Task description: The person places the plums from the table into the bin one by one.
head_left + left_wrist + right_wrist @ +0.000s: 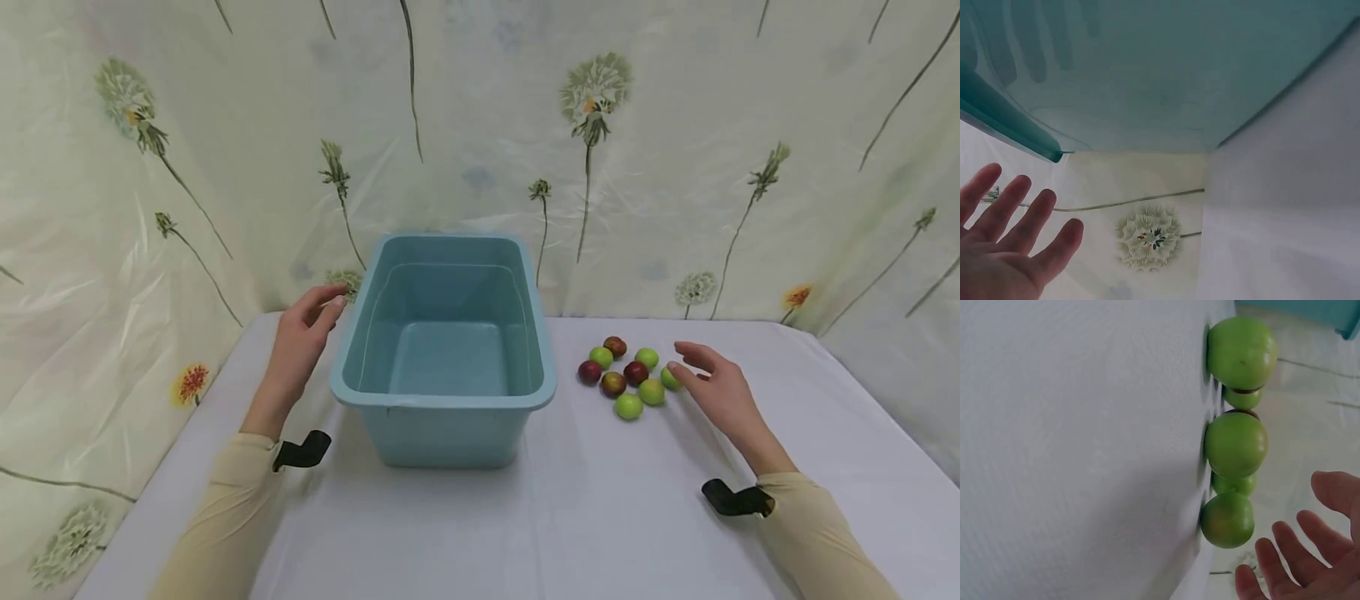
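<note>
A blue plastic tub stands on the white-covered table, its inside bare. Beside its left wall, my left hand hovers near the rim with fingers loosely extended, holding nothing; the left wrist view shows these fingers apart from the tub wall. To the tub's right lies a loose cluster of small round fruits, some green and some dark red. My right hand is at the cluster's right edge, nearest a green fruit. Its fingers are spread and relaxed, with a gap to that fruit in the right wrist view.
A white cloth covers the table. Behind it and along the sides hangs a pale curtain printed with dandelions. Each wrist carries a black camera mount.
</note>
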`<action>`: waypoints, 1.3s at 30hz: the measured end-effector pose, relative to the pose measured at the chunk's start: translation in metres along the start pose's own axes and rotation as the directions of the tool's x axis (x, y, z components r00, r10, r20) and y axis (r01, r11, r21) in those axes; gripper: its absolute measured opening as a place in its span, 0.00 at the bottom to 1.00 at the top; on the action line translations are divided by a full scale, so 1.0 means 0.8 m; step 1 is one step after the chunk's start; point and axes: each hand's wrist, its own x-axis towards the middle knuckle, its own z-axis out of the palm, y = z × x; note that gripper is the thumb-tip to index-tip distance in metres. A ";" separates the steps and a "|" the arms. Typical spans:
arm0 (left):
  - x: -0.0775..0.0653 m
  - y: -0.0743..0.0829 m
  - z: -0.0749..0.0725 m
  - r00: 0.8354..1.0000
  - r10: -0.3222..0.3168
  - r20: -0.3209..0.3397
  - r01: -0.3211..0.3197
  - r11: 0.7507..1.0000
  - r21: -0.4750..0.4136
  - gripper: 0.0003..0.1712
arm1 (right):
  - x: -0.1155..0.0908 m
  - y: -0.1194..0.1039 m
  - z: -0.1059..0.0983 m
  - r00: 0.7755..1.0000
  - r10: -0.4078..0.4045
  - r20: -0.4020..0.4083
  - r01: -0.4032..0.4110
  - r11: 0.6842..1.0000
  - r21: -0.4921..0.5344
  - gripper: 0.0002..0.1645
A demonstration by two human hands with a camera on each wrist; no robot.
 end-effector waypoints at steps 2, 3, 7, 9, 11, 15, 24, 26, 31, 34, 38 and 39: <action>0.002 0.002 0.002 1.000 -0.010 0.023 0.011 0.998 -0.056 0.28 | 0.001 0.003 0.000 1.000 0.004 0.000 -0.004 1.000 0.001 0.33; 0.004 0.003 0.004 0.999 -0.016 0.034 0.019 0.996 -0.083 0.28 | 0.002 0.004 -0.001 1.000 0.007 0.001 -0.007 1.000 -0.002 0.33; 0.008 0.004 0.007 0.997 -0.040 0.070 0.051 0.985 -0.163 0.30 | 0.005 0.009 -0.002 1.000 0.023 0.011 -0.023 1.000 -0.012 0.34; 0.009 0.004 0.009 0.995 -0.045 0.090 0.062 0.979 -0.194 0.30 | 0.006 0.011 -0.003 1.000 0.028 0.015 -0.027 0.999 -0.021 0.34; 0.010 0.003 0.012 0.993 -0.042 0.111 0.067 0.972 -0.225 0.29 | 0.007 0.014 -0.004 0.999 0.030 0.016 -0.029 0.999 -0.027 0.34; 0.012 0.002 0.017 0.990 -0.035 0.139 0.073 0.957 -0.280 0.29 | 0.008 0.019 -0.004 0.999 0.033 0.019 -0.033 0.999 -0.037 0.34; 0.016 0.000 0.018 0.981 -0.046 0.189 0.103 0.947 -0.305 0.28 | 0.010 0.021 -0.008 0.999 0.026 0.032 -0.024 0.998 -0.054 0.34; 0.017 -0.001 0.019 0.978 -0.051 0.201 0.113 0.944 -0.310 0.28 | 0.010 0.023 -0.008 0.999 0.030 0.037 -0.028 0.998 -0.056 0.34; 0.018 0.000 0.018 0.974 -0.062 0.216 0.131 0.937 -0.324 0.27 | 0.010 0.028 -0.010 0.998 0.030 0.050 -0.028 0.998 -0.052 0.34; 0.018 0.001 0.017 0.974 -0.061 0.218 0.132 0.935 -0.330 0.27 | 0.011 0.031 -0.010 0.997 0.042 0.069 -0.038 0.998 -0.058 0.35; 0.019 0.002 0.018 0.972 -0.060 0.228 0.134 0.937 -0.324 0.28 | 0.011 0.034 -0.009 0.992 0.068 0.106 -0.061 0.996 -0.060 0.36; 0.019 0.002 0.018 0.971 -0.060 0.232 0.134 0.938 -0.319 0.28 | 0.011 0.035 -0.009 0.991 0.071 0.118 -0.064 0.996 -0.059 0.36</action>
